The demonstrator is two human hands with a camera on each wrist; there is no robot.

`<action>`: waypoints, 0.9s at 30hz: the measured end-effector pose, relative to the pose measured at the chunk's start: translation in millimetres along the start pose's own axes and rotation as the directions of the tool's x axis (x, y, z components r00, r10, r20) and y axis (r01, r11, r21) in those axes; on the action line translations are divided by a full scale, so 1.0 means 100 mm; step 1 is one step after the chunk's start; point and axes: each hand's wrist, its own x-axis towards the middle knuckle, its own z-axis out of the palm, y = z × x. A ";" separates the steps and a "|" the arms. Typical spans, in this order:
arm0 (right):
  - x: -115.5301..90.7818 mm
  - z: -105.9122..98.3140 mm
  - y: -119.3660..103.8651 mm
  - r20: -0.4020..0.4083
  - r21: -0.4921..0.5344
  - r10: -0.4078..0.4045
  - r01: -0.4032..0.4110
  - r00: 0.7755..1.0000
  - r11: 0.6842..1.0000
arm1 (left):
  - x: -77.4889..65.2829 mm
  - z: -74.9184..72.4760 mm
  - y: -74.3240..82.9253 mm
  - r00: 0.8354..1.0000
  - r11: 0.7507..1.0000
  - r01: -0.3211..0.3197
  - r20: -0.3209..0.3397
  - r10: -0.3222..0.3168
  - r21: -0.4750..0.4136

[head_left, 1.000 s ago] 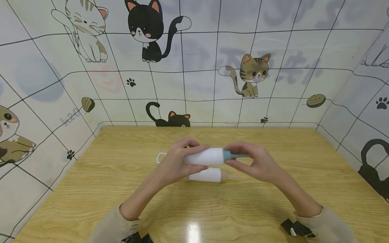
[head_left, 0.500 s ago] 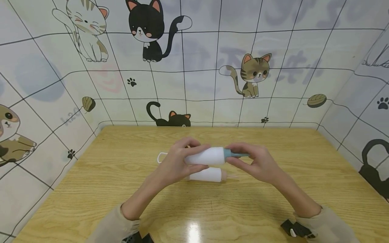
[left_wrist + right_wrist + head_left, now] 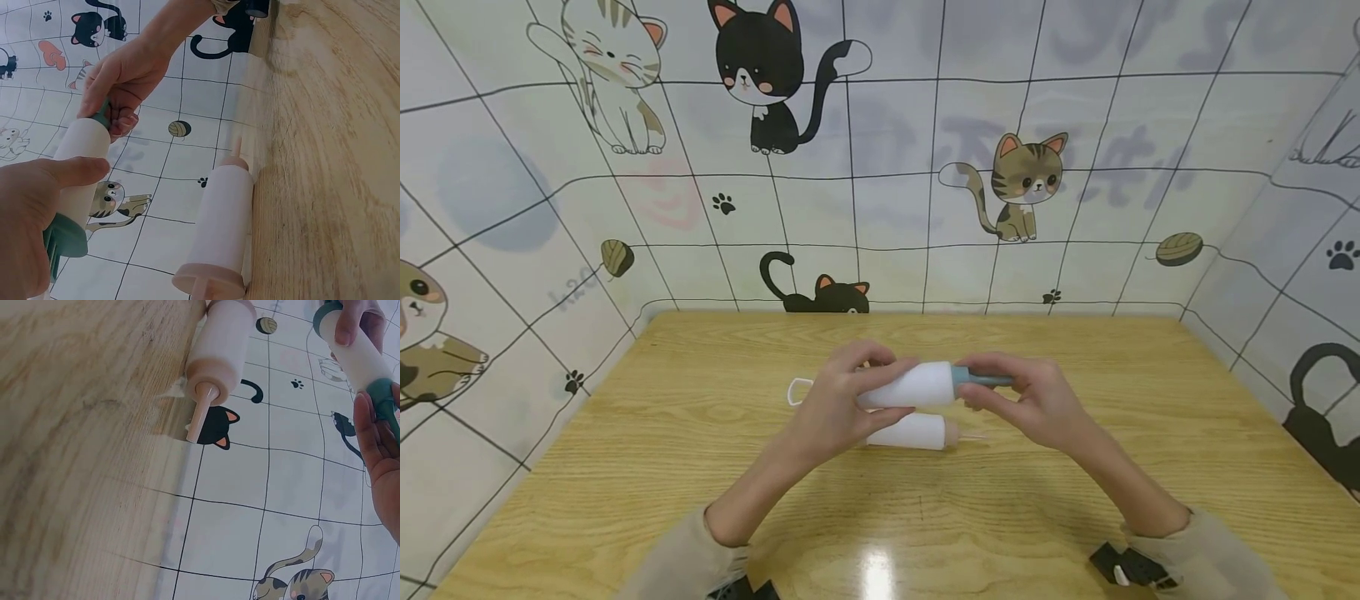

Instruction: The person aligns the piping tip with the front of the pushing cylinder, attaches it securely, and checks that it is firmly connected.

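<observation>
My left hand [image 3: 831,408] grips the white barrel of a large plastic syringe [image 3: 919,385], held sideways above the table. Its tapered nozzle cap [image 3: 961,379] is teal, and my right hand [image 3: 1037,404] pinches that cap between thumb and fingers. In the left wrist view a teal flange [image 3: 70,236] and ribbed plunger show at the barrel's rear, partly behind my left hand. A white loop [image 3: 798,390] sticks out to the left of that hand. A second syringe [image 3: 222,212], white with a pink flange and nozzle, lies on the table just nearer to me.
The wooden table [image 3: 925,517] runs back to a wall covering [image 3: 895,208] printed with cats and grid lines. Similar coverings rise on both sides. Black straps [image 3: 1131,567] sit at the sleeves near the table's front.
My right fingers have shifted slightly on the teal cap, the lower finger or thumb a little higher. My left hand still holds the barrel, and the pink-capped syringe lies in the same place.
</observation>
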 end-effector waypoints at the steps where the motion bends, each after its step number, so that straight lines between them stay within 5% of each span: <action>1: 0.00 0.00 0.00 -0.004 0.001 0.003 -0.003 1.000 1.000 | 0.00 0.00 0.00 1.000 1.000 -0.012 -0.011 0.013 0.010; 10: 0.00 0.03 0.01 -0.003 0.059 0.058 -0.057 0.998 0.997 | -0.03 0.04 -0.01 0.999 0.995 -0.035 -0.038 0.039 0.090; 27: 0.00 -0.02 0.07 0.018 0.070 0.057 -0.059 0.998 0.996 | 0.00 -0.04 -0.04 0.997 0.985 0.002 0.070 -0.014 0.171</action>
